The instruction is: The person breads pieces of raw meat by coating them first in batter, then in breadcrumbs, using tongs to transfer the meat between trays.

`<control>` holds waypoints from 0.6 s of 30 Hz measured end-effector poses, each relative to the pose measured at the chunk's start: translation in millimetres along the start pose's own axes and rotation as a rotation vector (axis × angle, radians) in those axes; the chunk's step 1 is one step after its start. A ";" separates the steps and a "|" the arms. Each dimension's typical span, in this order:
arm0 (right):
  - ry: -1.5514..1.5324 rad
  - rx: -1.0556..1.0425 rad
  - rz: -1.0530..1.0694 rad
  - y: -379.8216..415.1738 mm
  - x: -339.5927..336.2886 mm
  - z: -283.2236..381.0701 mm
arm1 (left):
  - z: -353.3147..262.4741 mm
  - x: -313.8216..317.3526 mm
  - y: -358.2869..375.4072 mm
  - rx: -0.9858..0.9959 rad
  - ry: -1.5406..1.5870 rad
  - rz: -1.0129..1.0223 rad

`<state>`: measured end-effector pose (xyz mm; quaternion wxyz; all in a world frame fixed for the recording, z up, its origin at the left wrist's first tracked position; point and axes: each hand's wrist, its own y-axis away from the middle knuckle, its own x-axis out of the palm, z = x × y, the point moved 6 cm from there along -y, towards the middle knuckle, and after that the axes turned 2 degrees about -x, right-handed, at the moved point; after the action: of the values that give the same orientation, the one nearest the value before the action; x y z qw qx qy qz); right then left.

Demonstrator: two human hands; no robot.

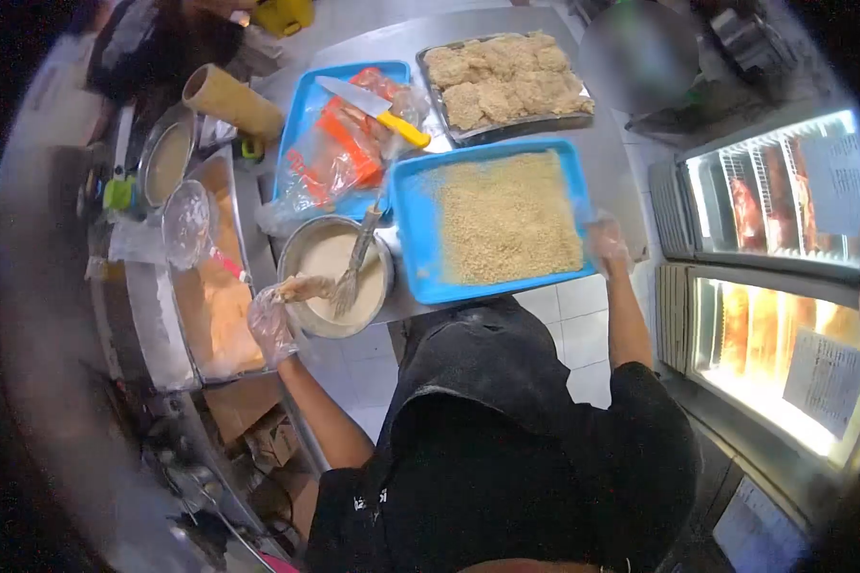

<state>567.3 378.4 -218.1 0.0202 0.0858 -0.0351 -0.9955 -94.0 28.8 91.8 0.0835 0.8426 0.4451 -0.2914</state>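
Observation:
In the head view, my left hand (273, 327), in a clear plastic glove, pinches a pale, wet-looking piece of meat (306, 288) at the near left rim of a metal bowl (385, 294). The bowl holds creamy batter (329, 256), and a whisk (351, 277) stands in it, its handle leaning toward the far rim. My right hand (607, 246), also gloved, is at the right rim of a blue tray (419, 283) spread with breadcrumbs (511, 220). Motion smears its fingers.
Behind are a dark tray of breaded pieces (506, 81) and another blue tray (301, 115) with plastic bags and a yellow-handled knife (377, 110). A metal pan of orange powder (225, 315) and a strainer (187, 224) are left. Lit fridges (784, 315) stand right.

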 end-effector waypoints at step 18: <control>0.563 0.001 0.160 12.7 53.9 67.6 | -32.2 -14.6 0.6 0.033 0.151 -0.106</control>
<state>503.0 367.8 -159.9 0.1074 0.3557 -0.0353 -0.9277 -86.4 31.0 126.3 0.0204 0.8387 0.4891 -0.2385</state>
